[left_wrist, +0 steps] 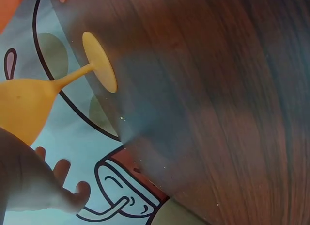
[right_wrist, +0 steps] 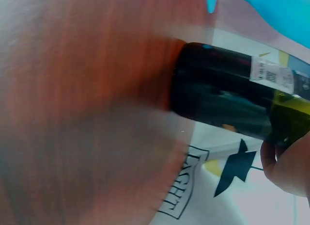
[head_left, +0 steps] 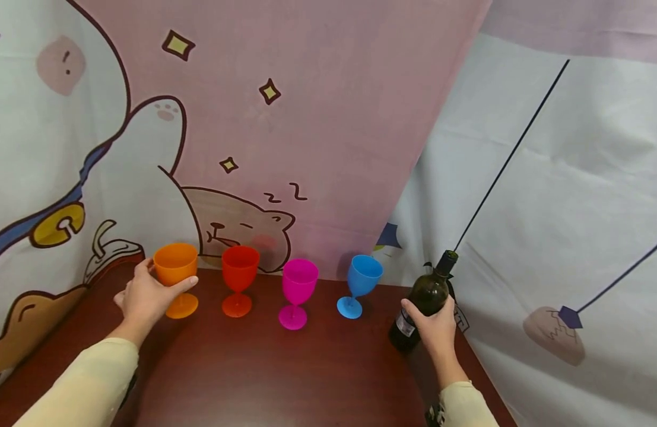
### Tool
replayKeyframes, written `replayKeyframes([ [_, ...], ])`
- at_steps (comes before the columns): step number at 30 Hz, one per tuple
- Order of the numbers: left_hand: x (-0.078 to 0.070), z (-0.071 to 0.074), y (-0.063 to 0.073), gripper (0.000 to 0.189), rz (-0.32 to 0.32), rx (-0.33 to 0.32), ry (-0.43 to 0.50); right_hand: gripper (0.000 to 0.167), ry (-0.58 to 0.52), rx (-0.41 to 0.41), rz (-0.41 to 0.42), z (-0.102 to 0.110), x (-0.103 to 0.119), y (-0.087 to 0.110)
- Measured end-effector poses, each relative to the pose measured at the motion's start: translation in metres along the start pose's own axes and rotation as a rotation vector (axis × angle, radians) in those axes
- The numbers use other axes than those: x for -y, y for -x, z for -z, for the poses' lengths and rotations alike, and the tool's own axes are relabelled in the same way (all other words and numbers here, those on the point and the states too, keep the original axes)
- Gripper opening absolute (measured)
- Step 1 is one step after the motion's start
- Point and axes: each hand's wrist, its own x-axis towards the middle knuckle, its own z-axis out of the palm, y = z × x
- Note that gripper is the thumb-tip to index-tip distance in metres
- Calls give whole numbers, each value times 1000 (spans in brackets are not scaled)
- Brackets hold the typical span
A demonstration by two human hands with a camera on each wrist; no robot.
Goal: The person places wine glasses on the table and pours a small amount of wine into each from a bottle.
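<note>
On the left of the head view, my left hand [head_left: 149, 299] holds an orange plastic goblet [head_left: 175, 265] by its bowl, thumb in front and fingers round the far side. The goblet's foot [left_wrist: 100, 62] is right at the tabletop. My right hand [head_left: 439, 332] grips a dark green wine bottle [head_left: 431, 292] round its body, thumb on the left side. The bottle leans in the head view, its open neck up and its base [right_wrist: 186, 79] at the table. A white label [right_wrist: 272, 73] shows on it, partly covered by the hand in the head view.
Between the hands stand a red goblet [head_left: 240, 268], a magenta goblet [head_left: 299, 282] and a blue goblet [head_left: 364, 275], in a row near the back edge of the dark wooden table [head_left: 275, 379]. A printed cloth [head_left: 349, 118] hangs close behind and along the right side.
</note>
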Motion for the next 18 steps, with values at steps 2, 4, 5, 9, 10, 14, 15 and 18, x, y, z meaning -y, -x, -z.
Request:
replayKeyframes([
  [2, -1, -1, 0, 127, 3, -19, 2, 109, 10, 1, 6, -1, -5, 1],
  [4, -3, -1, 0, 124, 3, -38, 8, 106, 7, -2, 6, -1, -8, 1],
  [5, -3, -1, 0, 122, 0, -44, 11, 106, 4, -3, 4, -2, -8, 1],
  [9, -3, -3, 0, 115, -23, -55, 15, 106, -7, -9, -4, -3, -9, 2],
  [10, -3, -3, 0, 114, -28, -53, 14, 106, -9, -9, -4, -3, -9, 3],
  [14, -3, -5, 3, 113, -47, -38, 41, 106, -12, -13, -2, -3, -9, 3],
  [15, -3, -6, 5, 113, -54, -31, 56, 106, -12, -14, 0, -3, -9, 3],
  [18, -2, -8, 14, 113, -83, -5, 97, 105, -11, -12, 5, -3, -9, 3],
])
